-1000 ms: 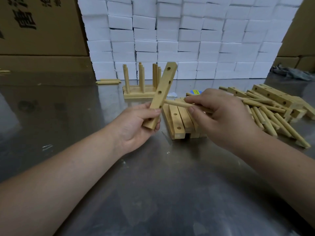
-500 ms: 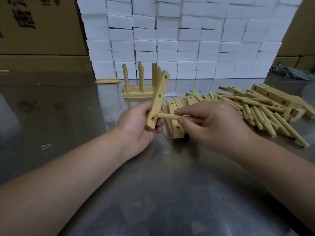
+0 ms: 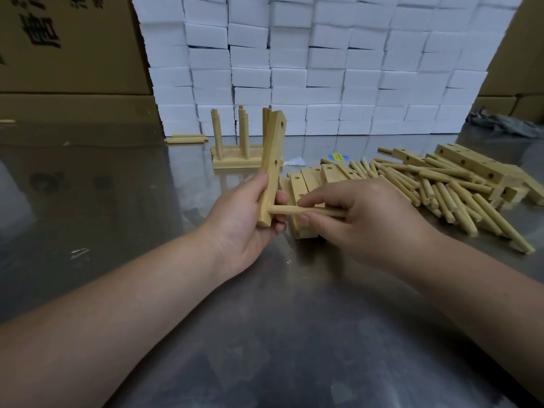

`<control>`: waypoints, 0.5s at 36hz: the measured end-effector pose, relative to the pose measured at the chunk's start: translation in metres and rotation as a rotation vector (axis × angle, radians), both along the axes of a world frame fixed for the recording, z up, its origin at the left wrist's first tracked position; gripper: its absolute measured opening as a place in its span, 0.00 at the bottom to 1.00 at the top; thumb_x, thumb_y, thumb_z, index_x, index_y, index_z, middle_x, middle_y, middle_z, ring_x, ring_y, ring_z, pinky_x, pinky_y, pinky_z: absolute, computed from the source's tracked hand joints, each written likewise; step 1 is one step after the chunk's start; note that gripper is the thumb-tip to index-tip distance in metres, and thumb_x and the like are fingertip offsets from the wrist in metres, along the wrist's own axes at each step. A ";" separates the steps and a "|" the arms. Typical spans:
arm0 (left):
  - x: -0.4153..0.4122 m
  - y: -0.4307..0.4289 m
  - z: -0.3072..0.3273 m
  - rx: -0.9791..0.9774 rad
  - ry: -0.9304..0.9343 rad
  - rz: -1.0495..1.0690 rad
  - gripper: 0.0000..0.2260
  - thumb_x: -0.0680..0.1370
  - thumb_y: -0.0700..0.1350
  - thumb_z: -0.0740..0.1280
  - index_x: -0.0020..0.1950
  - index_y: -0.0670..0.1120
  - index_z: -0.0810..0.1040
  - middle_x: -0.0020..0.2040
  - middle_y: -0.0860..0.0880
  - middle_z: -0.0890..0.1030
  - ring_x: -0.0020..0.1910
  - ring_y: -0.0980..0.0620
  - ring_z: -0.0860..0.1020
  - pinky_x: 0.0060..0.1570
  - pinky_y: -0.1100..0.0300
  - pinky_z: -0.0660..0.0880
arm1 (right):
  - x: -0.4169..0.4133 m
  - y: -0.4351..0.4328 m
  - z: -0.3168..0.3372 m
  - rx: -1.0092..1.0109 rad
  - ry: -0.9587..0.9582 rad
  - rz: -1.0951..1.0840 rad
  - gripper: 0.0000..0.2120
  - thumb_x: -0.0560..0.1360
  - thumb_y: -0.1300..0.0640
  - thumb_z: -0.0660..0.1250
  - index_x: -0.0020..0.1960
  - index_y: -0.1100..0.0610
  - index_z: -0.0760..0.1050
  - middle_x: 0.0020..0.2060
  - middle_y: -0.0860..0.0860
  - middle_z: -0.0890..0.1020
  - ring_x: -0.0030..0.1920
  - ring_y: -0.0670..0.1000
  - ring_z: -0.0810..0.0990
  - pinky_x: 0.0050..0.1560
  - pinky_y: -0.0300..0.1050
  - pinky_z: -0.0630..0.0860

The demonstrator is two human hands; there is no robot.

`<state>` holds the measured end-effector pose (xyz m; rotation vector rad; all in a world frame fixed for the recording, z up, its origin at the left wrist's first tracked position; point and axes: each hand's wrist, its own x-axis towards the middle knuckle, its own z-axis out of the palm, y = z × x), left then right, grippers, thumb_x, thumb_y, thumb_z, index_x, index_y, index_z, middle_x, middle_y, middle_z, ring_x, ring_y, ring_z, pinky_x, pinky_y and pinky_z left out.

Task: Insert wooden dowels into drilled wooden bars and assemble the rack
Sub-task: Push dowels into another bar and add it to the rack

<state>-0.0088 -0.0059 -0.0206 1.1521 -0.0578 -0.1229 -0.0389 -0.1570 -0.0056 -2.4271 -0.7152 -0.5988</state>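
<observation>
Above the steel table (image 3: 265, 334), the left hand (image 3: 244, 219) clamps the upright bar (image 3: 272, 169) while the right hand (image 3: 362, 219) pinches the dowel (image 3: 282, 209) at its lowest hole; pushed crooked, it could jam.

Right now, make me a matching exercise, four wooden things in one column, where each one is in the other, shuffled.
Things:
1. bar
2. dowel
3. finished rack
4. dowel pile

Places:
A. standing far back by the white boxes
B. held upright in the left hand
C. loose on the table, at right
D. pinched in the right hand, tip at the bar's lowest hole

Pairs: 1-B, 2-D, 3-A, 4-C
</observation>
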 end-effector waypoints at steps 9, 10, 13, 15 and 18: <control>-0.009 -0.002 0.005 -0.061 -0.069 -0.064 0.11 0.83 0.48 0.53 0.55 0.43 0.69 0.29 0.47 0.76 0.25 0.52 0.76 0.30 0.62 0.75 | -0.005 0.000 0.007 -0.107 -0.141 0.032 0.11 0.71 0.51 0.66 0.50 0.51 0.82 0.32 0.47 0.81 0.31 0.46 0.74 0.32 0.40 0.70; -0.009 -0.002 0.006 -0.057 -0.076 -0.060 0.10 0.83 0.48 0.53 0.54 0.43 0.69 0.29 0.47 0.76 0.25 0.52 0.76 0.30 0.62 0.75 | -0.006 0.001 0.008 -0.114 -0.144 0.031 0.12 0.70 0.50 0.65 0.50 0.51 0.83 0.32 0.47 0.81 0.31 0.47 0.74 0.31 0.41 0.71; -0.009 -0.002 0.007 -0.057 -0.084 -0.042 0.10 0.83 0.48 0.54 0.53 0.43 0.70 0.29 0.47 0.76 0.25 0.53 0.75 0.29 0.62 0.75 | -0.007 0.003 0.008 -0.097 -0.150 0.051 0.13 0.71 0.49 0.63 0.49 0.53 0.83 0.31 0.49 0.81 0.31 0.51 0.76 0.31 0.46 0.74; -0.009 -0.001 0.008 -0.058 -0.090 -0.026 0.10 0.82 0.48 0.54 0.53 0.43 0.70 0.29 0.48 0.75 0.25 0.54 0.75 0.28 0.63 0.75 | -0.008 0.004 0.008 -0.081 -0.161 0.063 0.13 0.72 0.49 0.63 0.49 0.54 0.83 0.31 0.50 0.81 0.31 0.51 0.76 0.31 0.47 0.74; -0.011 -0.002 0.008 -0.060 -0.112 -0.016 0.10 0.83 0.48 0.53 0.52 0.44 0.71 0.28 0.49 0.74 0.24 0.54 0.75 0.28 0.64 0.75 | -0.009 0.006 0.007 -0.068 -0.148 0.076 0.14 0.73 0.49 0.62 0.49 0.54 0.83 0.31 0.48 0.79 0.31 0.46 0.73 0.32 0.44 0.73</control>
